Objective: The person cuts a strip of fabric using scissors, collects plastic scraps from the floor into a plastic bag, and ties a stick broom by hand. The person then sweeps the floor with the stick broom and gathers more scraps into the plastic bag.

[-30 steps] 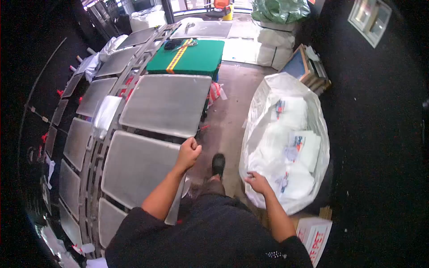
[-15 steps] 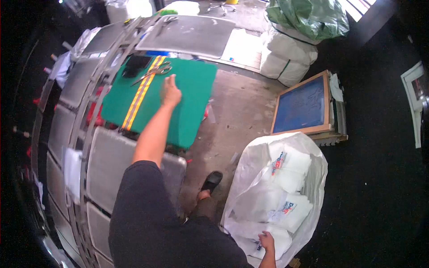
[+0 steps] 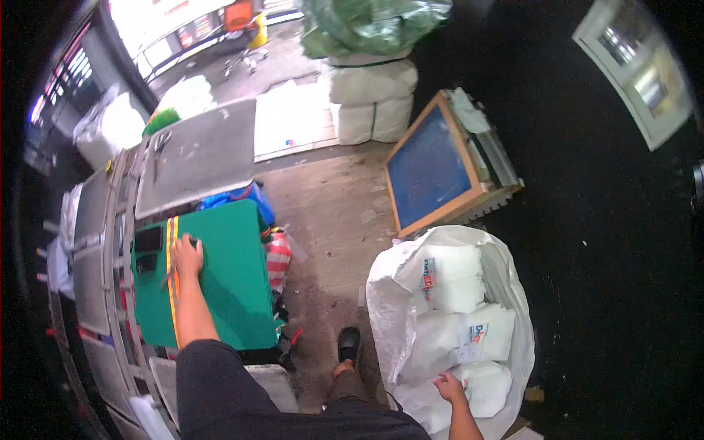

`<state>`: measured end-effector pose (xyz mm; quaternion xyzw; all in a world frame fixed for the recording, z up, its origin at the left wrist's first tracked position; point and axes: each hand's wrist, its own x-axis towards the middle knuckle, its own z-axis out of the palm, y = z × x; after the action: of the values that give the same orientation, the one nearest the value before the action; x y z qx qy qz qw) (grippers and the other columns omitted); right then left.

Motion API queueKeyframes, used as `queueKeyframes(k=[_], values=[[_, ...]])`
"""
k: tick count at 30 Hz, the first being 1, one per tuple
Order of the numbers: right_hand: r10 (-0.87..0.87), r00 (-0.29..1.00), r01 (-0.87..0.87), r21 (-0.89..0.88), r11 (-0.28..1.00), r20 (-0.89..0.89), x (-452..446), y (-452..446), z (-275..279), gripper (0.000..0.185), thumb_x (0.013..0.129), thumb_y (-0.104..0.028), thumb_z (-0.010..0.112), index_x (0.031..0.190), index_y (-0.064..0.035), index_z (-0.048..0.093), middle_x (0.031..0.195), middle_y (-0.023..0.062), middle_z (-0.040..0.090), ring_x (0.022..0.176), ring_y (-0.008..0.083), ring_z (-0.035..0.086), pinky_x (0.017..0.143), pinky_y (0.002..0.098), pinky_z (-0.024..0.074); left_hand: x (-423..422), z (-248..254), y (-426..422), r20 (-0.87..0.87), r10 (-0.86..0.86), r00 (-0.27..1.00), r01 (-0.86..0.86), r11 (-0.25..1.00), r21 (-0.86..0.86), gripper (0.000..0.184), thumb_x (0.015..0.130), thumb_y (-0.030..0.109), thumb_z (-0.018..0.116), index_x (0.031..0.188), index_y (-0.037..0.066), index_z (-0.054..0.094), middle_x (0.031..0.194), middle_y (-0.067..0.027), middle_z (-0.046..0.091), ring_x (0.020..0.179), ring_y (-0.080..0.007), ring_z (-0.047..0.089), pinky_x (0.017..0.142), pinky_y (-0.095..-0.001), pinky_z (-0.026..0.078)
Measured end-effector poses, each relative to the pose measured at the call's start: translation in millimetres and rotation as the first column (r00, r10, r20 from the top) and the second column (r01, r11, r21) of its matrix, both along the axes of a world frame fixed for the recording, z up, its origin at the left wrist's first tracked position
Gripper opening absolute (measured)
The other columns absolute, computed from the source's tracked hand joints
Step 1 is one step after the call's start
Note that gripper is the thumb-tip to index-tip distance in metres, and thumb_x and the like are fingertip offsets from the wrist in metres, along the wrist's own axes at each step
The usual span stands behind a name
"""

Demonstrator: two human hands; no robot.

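Note:
My left hand point(image 3: 188, 258) is over a green padded board point(image 3: 235, 275), its fingers closed around the scissors. A blade of the scissors point(image 3: 166, 276) shows beside the hand, across a yellow and orange striped band point(image 3: 172, 308). Left of the band lie a black flat object point(image 3: 149, 240) and a smaller dark one point(image 3: 146, 263). My right hand point(image 3: 451, 387) hangs over a big white sack point(image 3: 381, 293), fingers loosely apart and holding nothing visible. Inside the sack are white packs with printed labels point(image 3: 477, 334).
Grey flat panels point(image 3: 198, 158) line the left side. A blue screen in a wooden frame point(image 3: 429, 169) leans beyond the sack. White bales point(image 3: 374, 99) with a green cover point(image 3: 374, 26) stand further back. A red-striped bag point(image 3: 278, 260) is beside the green board.
My left hand has moved from above the grey panels onto the green board and closed on the scissors. The view has shifted forward along the row. My right hand remains by the sack.

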<state>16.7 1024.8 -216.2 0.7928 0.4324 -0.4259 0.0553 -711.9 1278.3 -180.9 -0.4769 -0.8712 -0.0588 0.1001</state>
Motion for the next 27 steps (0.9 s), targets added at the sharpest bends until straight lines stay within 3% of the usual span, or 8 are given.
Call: queueKeyframes(k=[8,14,16,17,18,20,25,27], values=[[-0.161,0.985,0.164,0.052,0.985,-0.070,41.6,-109.0,-6.7,0.048,0.077,-0.036,0.064,0.115,-0.0077,0.056,0.097,0.0113,0.065,0.092,0.0240,0.062,0.082,0.0334,0.0466,136.8,5.3,-46.0,0.039,0.006,0.999,-0.013,0.985,0.173,0.039,0.080,0.040,0.055,0.097,0.005,0.048,0.093,-0.0178,0.052,0.083,-0.0389,0.056,0.066,-0.0500,0.047],[-0.140,0.985,0.163,0.262,0.951,-0.104,74.5,-202.1,-6.6,0.047,0.078,-0.036,0.061,0.112,-0.0052,0.055,0.094,0.0159,0.063,0.088,0.0310,0.061,0.079,0.0361,0.0482,287.8,44.6,-98.3,0.380,-0.546,0.746,0.512,0.836,0.195,0.043,0.080,0.029,0.057,0.105,-0.007,0.052,0.095,-0.0263,0.056,0.091,-0.0435,0.052,0.078,-0.0465,0.042],[-0.210,0.953,0.270,0.292,0.918,-0.219,87.7,-235.1,1.2,0.048,0.077,-0.034,0.063,0.114,-0.0048,0.054,0.093,0.0154,0.064,0.085,0.0281,0.062,0.076,0.0355,0.0487,323.1,-8.0,-107.1,-0.116,-0.803,0.585,0.756,0.488,0.437,0.030,0.082,0.025,0.055,0.088,-0.004,0.051,0.080,-0.0207,0.057,0.073,-0.0340,0.056,0.071,-0.0425,0.046],[-0.229,0.927,0.320,0.312,0.895,-0.296,101.0,-254.6,-3.0,0.048,0.077,-0.032,0.064,0.115,-0.0047,0.054,0.093,0.0149,0.064,0.084,0.0269,0.063,0.075,0.0354,0.0487,345.5,-8.3,-125.6,0.044,-0.862,0.504,0.861,0.506,0.047,0.039,0.085,0.034,0.052,0.109,0.004,0.048,0.098,-0.0234,0.055,0.094,-0.0319,0.053,0.085,-0.0418,0.041],[-0.271,0.879,0.413,0.343,0.844,-0.391,106.6,-275.9,-11.4,0.048,0.077,-0.032,0.064,0.115,-0.0047,0.054,0.091,0.0141,0.065,0.083,0.0260,0.063,0.074,0.0354,0.0487,380.2,4.8,-157.1,0.197,-0.856,0.477,0.852,0.397,-0.341,0.053,0.087,0.043,0.050,0.130,0.013,0.045,0.117,-0.0262,0.053,0.116,-0.0298,0.049,0.098,-0.0410,0.036],[-0.231,0.859,0.441,0.430,0.788,-0.456,137.2,-331.3,0.6,0.047,0.078,-0.032,0.064,0.115,-0.0050,0.054,0.091,0.0130,0.065,0.081,0.0247,0.062,0.071,0.0354,0.0487,520.8,86.2,-264.8,0.724,-0.605,0.333,0.926,0.355,-0.129,0.038,0.087,0.034,0.051,0.114,0.007,0.051,0.089,-0.0246,0.058,0.089,-0.0362,0.054,0.084,-0.0459,0.042],[-0.099,0.783,0.262,0.180,0.948,-0.614,178.4,-442.3,33.1,0.041,0.083,-0.034,0.060,0.113,-0.0074,0.055,0.088,0.0083,0.062,0.080,0.0185,0.059,0.068,0.0326,0.0469,743.0,106.5,-435.3,0.998,-0.067,0.019,0.993,-0.114,-0.026,0.023,0.085,0.025,0.052,0.085,0.003,0.046,0.070,-0.0136,0.052,0.066,-0.0225,0.052,0.065,-0.0367,0.044],[-0.141,0.554,0.527,0.214,0.822,-0.820,197.7,-505.7,81.8,0.038,0.084,-0.036,0.057,0.109,-0.0072,0.056,0.085,0.0054,0.061,0.078,0.0159,0.058,0.070,0.0310,0.0464,804.6,132.0,-499.0,0.998,0.060,-0.031,0.974,-0.222,0.043,0.025,0.085,0.021,0.052,0.073,0.001,0.044,0.063,-0.0093,0.050,0.057,-0.0170,0.051,0.057,-0.0330,0.045]])
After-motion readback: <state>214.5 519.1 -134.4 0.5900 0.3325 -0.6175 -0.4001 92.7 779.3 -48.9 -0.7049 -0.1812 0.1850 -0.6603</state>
